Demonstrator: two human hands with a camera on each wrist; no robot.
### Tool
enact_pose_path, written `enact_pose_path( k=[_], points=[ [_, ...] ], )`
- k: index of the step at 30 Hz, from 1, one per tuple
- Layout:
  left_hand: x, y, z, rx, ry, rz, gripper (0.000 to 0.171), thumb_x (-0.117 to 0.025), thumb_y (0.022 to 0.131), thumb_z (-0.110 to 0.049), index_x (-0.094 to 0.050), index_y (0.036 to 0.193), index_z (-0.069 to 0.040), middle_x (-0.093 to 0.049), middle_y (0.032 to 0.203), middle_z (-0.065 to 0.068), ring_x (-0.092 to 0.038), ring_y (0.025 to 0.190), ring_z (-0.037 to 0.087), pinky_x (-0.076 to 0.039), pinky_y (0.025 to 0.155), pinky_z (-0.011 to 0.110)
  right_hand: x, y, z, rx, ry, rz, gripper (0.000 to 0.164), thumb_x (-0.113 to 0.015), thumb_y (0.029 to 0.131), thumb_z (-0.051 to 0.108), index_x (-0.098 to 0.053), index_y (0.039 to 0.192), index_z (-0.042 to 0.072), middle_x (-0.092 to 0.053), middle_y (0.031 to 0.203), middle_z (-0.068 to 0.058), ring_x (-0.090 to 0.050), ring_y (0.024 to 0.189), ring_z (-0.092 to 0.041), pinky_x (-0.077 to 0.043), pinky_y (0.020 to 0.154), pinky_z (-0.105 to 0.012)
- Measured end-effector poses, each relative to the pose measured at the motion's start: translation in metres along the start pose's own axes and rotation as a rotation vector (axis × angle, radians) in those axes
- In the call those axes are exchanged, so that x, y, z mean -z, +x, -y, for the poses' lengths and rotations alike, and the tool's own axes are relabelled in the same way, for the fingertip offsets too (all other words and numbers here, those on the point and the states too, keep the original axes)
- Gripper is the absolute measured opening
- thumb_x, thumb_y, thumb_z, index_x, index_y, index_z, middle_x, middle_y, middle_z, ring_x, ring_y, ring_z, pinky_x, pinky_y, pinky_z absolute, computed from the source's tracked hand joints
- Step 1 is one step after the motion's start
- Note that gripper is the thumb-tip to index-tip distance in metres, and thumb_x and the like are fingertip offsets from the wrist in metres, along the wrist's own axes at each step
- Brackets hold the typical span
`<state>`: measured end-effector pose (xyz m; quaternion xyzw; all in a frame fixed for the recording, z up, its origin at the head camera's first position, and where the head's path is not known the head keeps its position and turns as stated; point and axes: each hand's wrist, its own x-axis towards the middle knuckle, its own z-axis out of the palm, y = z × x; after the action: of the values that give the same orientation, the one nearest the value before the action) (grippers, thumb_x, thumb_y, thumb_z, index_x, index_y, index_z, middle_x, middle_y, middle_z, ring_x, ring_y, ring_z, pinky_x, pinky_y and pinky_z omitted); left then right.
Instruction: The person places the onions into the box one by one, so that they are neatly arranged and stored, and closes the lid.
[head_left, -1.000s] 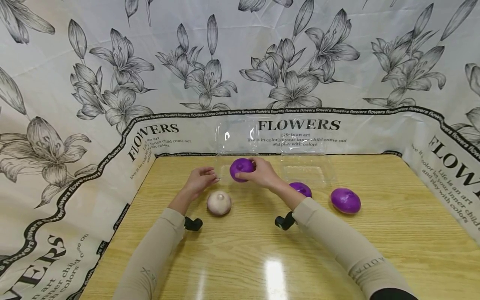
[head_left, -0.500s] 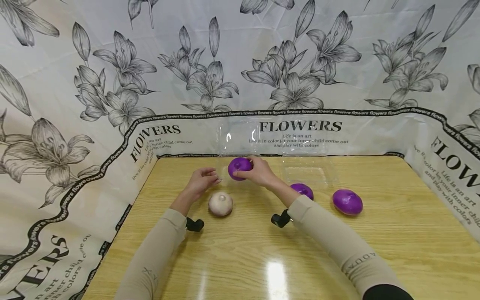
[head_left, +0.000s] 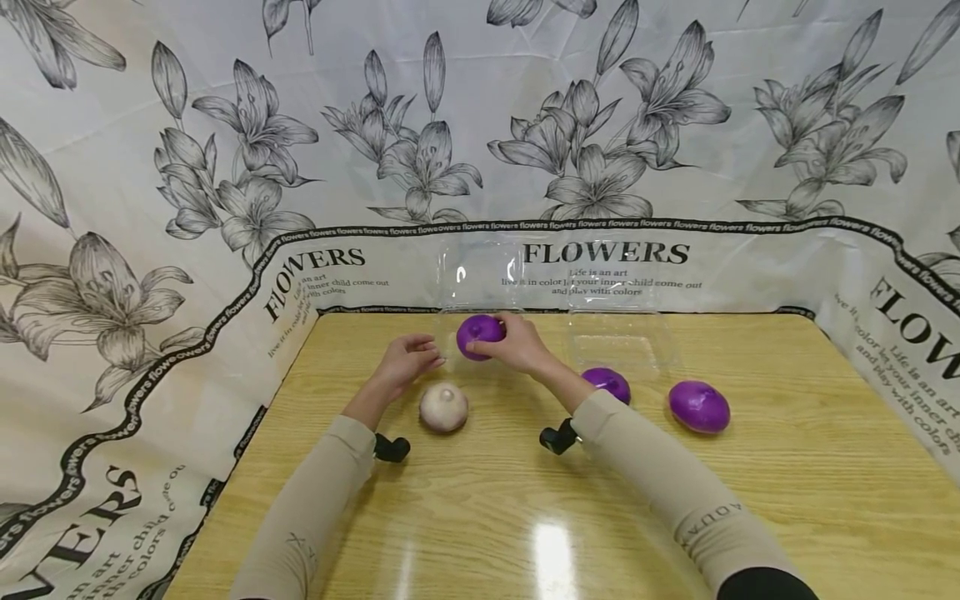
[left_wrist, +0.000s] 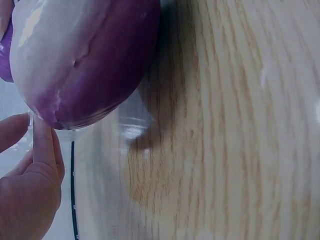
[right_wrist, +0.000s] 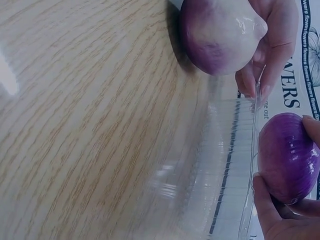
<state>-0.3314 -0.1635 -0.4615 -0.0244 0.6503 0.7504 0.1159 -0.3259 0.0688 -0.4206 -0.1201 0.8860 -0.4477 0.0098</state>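
Note:
In the head view my right hand (head_left: pixel 522 343) holds a glossy purple onion (head_left: pixel 480 337), thumb in front and fingers behind. It is over a clear plastic box (right_wrist: pixel 253 135) with its lid standing up. My left hand (head_left: pixel 407 363) is at the box's left side; in the right wrist view its fingers pinch the box's rim. Just in front of the left hand, a pale round vegetable with purple shading and a nub, turnip-like (head_left: pixel 443 407), rests on the table. How deep the onion sits in the box is hard to tell.
A second clear plastic box (head_left: pixel 618 350), lid raised, stands to the right. Two more purple onions (head_left: pixel 699 407) lie on the wooden table (head_left: pixel 480 517), one partly behind the right forearm. A flower-printed cloth (head_left: pixel 420 275) walls the back and sides.
The right hand has shifted the onion very slightly left over the box and then held there. The left hand stays at the rim. The head view has drifted a little.

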Motion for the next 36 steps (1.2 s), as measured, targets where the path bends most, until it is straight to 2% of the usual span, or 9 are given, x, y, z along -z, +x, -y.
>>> enact_pose_path(
  k=[4, 9, 15, 17, 26, 36],
  points=[
    [0.0, 0.001, 0.0, -0.002, 0.002, 0.001, 0.052, -0.052, 0.1, 0.012, -0.035, 0.149, 0.015, -0.044, 0.135, 0.028, -0.063, 0.111, 0.033, -0.06, 0.098, 0.027, -0.003, 0.002, 0.0, 0.01, 0.004, -0.005, 0.073, -0.086, 0.083, 0.036, -0.055, 0.135, -0.005, -0.064, 0.127, -0.023, -0.065, 0.114, -0.036, -0.059, 0.1, -0.043],
    [0.001, 0.001, 0.0, -0.006, -0.003, 0.0, 0.052, -0.052, 0.099, 0.013, -0.034, 0.149, 0.016, -0.039, 0.14, 0.033, -0.065, 0.1, 0.024, -0.061, 0.097, 0.026, -0.008, 0.006, 0.001, 0.014, 0.01, -0.016, 0.07, -0.086, 0.083, 0.036, -0.057, 0.133, -0.003, -0.065, 0.125, -0.021, -0.064, 0.114, -0.034, -0.059, 0.102, -0.042],
    [0.001, 0.001, -0.001, -0.011, -0.005, 0.001, 0.052, -0.051, 0.1, 0.012, -0.034, 0.149, 0.016, -0.039, 0.14, 0.033, -0.056, 0.123, 0.041, -0.061, 0.098, 0.027, -0.012, 0.011, 0.005, 0.019, 0.012, -0.024, 0.069, -0.085, 0.084, 0.036, -0.058, 0.133, -0.004, -0.065, 0.126, -0.022, -0.064, 0.115, -0.035, -0.058, 0.103, -0.043],
    [0.002, 0.001, -0.001, -0.013, -0.007, 0.003, 0.052, -0.051, 0.1, 0.012, -0.034, 0.149, 0.016, -0.04, 0.14, 0.032, -0.054, 0.125, 0.042, -0.061, 0.097, 0.026, -0.013, 0.013, 0.006, 0.023, 0.018, -0.023, 0.069, -0.085, 0.084, 0.036, -0.058, 0.133, -0.004, -0.065, 0.126, -0.023, -0.064, 0.115, -0.036, -0.058, 0.103, -0.043],
    [0.002, 0.002, 0.0, -0.013, 0.006, 0.008, 0.052, -0.051, 0.1, 0.013, -0.034, 0.149, 0.017, -0.041, 0.138, 0.033, -0.062, 0.112, 0.033, -0.061, 0.096, 0.026, -0.019, 0.019, -0.001, 0.025, 0.022, -0.019, 0.072, -0.083, 0.085, 0.04, -0.056, 0.136, -0.003, -0.064, 0.129, -0.023, -0.064, 0.117, -0.035, -0.058, 0.104, -0.044],
    [0.001, 0.003, 0.001, -0.004, 0.005, 0.004, 0.051, -0.051, 0.1, 0.013, -0.036, 0.149, 0.016, -0.041, 0.137, 0.032, -0.061, 0.109, 0.031, -0.062, 0.095, 0.025, -0.02, 0.022, -0.008, 0.029, 0.036, -0.013, 0.072, -0.082, 0.086, 0.04, -0.055, 0.139, 0.0, -0.063, 0.131, -0.022, -0.063, 0.118, -0.035, -0.057, 0.104, -0.044]
  ],
)
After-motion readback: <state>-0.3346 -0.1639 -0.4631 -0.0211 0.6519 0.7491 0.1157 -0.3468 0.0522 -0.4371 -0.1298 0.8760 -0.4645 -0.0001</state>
